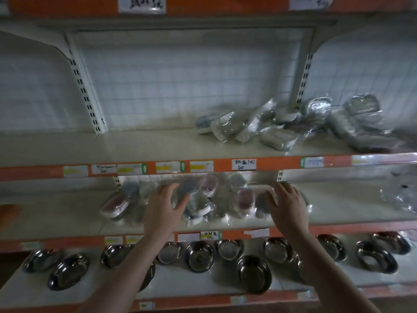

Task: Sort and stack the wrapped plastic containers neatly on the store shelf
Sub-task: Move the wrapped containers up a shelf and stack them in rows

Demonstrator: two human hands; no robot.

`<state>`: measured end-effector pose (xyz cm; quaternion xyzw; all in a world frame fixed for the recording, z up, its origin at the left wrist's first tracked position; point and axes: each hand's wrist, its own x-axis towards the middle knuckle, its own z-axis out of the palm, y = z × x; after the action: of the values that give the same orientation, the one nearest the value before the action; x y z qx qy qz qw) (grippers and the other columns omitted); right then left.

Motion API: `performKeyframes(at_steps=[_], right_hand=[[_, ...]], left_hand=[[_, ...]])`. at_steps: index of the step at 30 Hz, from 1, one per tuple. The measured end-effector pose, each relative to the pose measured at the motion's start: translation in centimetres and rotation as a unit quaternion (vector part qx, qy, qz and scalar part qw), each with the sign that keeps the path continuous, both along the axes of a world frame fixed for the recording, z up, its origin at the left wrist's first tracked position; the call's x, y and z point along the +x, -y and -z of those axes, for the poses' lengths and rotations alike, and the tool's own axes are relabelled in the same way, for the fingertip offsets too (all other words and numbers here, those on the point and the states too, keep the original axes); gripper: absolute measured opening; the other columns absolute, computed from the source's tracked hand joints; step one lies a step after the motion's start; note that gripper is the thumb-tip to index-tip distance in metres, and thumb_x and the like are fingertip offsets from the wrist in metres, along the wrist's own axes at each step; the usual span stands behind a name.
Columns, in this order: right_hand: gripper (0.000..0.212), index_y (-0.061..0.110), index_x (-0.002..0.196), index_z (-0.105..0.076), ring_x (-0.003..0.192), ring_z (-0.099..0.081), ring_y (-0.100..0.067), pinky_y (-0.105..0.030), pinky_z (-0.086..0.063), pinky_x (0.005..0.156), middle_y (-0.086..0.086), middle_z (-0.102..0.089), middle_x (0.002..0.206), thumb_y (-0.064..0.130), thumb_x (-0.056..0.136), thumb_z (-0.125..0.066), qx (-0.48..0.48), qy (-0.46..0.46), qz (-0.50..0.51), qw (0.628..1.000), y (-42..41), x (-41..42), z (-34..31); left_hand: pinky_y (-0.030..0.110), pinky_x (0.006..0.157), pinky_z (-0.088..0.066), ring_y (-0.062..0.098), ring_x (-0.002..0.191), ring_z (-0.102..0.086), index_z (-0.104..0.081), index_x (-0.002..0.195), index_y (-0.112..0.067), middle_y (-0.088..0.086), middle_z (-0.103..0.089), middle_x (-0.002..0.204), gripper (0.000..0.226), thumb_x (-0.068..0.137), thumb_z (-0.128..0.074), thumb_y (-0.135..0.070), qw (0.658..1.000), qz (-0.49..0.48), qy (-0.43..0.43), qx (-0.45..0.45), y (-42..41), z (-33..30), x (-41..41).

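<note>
Plastic-wrapped containers (203, 199) lie jumbled on the middle shelf (67, 213), both hands (165, 205) (287, 207) spread flat, holding nothing.

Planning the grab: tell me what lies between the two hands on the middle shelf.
Head view: wrapped containers fill the gap between the left hand and right hand, including a reddish one.

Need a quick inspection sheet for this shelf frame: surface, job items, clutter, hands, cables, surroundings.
Surface: middle shelf, pale, orange price strip along its front edge.
Job's things: wrapped containers lie jumbled on the middle shelf; a second loose heap sits on the upper shelf, right side.
Clutter: steel bowls spread over the lower shelf.
Hands: left hand and right hand open, fingers spread over the pile; contact unclear from blur.
Cables: nothing seen.
Surroundings: wire-grid back panel, handwritten price tags.
</note>
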<state>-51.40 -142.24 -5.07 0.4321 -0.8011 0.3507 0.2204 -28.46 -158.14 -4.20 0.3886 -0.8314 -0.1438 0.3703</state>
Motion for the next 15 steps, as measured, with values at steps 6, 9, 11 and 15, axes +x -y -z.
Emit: performKeyframes(at_steps=[6, 9, 11, 15], right_hand=[[0.025, 0.009, 0.107, -0.065, 0.09, -0.057, -0.037, -0.042, -0.049, 0.072, -0.015, -0.064, 0.099, 0.01, 0.082, -0.068, -0.032, 0.025, 0.029, 0.999, -3.9, -4.9, -2.1], [0.026, 0.008, 0.108, -0.065, 0.09, -0.058, -0.037, -0.041, -0.047, 0.074, -0.016, -0.064, 0.1, 0.011, 0.082, -0.067, -0.036, 0.022, 0.048, 0.998, -4.8, -6.9, -2.4], [0.027, 0.008, 0.109, -0.066, 0.09, -0.058, -0.038, -0.042, -0.047, 0.075, -0.017, -0.064, 0.101, 0.012, 0.083, -0.068, -0.03, 0.019, 0.058, 0.998, -4.9, -8.1, -2.5], [0.028, 0.007, 0.107, -0.066, 0.089, -0.06, -0.038, -0.041, -0.048, 0.073, -0.017, -0.064, 0.101, 0.012, 0.081, -0.07, -0.018, 0.008, 0.076, 0.997, -4.2, -11.0, -2.7]], left_hand=[[0.026, 0.087, -0.043, 0.019, 0.108, -0.056, -0.058, 0.121, -0.016, 0.003, -0.06, 0.118, 0.046, 0.086, -0.061, -0.045, 1.0, 0.026, 0.0, -0.016, -1.5, -2.6, -5.2], [0.025, 0.086, -0.043, 0.018, 0.107, -0.055, -0.059, 0.118, -0.016, 0.001, -0.06, 0.117, 0.043, 0.086, -0.062, -0.044, 0.999, 0.032, -0.009, -0.028, -1.4, -3.1, -7.8], [0.023, 0.086, -0.039, 0.017, 0.108, -0.054, -0.059, 0.118, -0.016, 0.001, -0.06, 0.117, 0.041, 0.085, -0.063, -0.042, 0.998, 0.042, -0.011, -0.037, -1.2, -3.5, -9.5], [0.026, 0.086, -0.037, 0.026, 0.107, -0.055, -0.061, 0.117, -0.008, 0.009, -0.06, 0.115, 0.041, 0.085, -0.068, -0.033, 0.998, 0.051, -0.032, -0.036, 0.0, -4.4, -13.6]])
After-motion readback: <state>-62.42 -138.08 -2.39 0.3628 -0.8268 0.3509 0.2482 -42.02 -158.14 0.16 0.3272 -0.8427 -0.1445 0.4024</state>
